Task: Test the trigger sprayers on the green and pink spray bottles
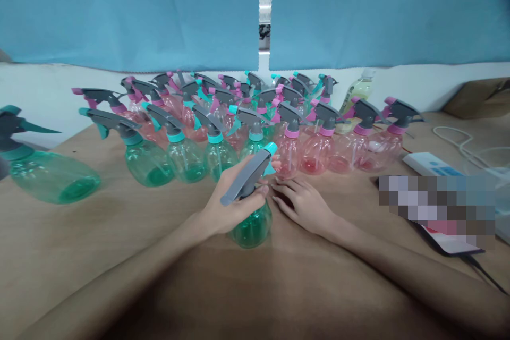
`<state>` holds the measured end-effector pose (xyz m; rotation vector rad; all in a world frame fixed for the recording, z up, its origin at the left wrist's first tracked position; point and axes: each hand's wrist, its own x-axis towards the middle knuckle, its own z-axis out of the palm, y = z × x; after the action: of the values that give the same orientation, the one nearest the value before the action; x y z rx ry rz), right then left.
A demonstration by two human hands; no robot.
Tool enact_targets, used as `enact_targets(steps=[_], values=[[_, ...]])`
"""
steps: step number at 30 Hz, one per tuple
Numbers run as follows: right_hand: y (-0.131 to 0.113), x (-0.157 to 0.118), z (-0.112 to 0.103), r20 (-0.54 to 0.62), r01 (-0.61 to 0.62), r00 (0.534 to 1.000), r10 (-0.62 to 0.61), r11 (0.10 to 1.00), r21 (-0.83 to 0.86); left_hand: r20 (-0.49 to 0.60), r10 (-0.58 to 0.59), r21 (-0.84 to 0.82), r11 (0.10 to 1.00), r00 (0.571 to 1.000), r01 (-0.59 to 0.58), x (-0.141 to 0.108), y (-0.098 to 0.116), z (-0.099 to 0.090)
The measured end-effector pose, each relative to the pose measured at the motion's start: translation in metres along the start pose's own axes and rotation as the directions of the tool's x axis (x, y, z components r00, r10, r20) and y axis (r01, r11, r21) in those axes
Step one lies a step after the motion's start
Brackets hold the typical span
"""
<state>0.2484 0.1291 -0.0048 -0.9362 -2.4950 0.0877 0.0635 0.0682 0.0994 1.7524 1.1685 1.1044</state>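
My left hand is wrapped round the neck of a green spray bottle with a grey and turquoise trigger head. The bottle stands in front of me, its nozzle pointing away and to the right. Just right of it, my right hand rests low over the tabletop with its fingers stretched out and nothing in them. Beyond my hands is a front row of spray bottles: green ones to the left and pink ones to the right. Several more stand behind them.
Another green spray bottle stands apart at the far left. On the right lie a partly blurred-out phone-like device, a white power strip and a white cable. A bottle of pale liquid and a brown box are at the back.
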Motion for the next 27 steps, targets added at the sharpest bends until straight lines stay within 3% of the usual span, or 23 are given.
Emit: enact_targets(steps=[27], values=[[0.000, 0.000, 0.000, -0.015, 0.008, 1.000, -0.008, 1.000, 0.000, -0.040, 0.056, 0.206, 0.977, 0.998, -0.047, -0.001, 0.008, 0.000]])
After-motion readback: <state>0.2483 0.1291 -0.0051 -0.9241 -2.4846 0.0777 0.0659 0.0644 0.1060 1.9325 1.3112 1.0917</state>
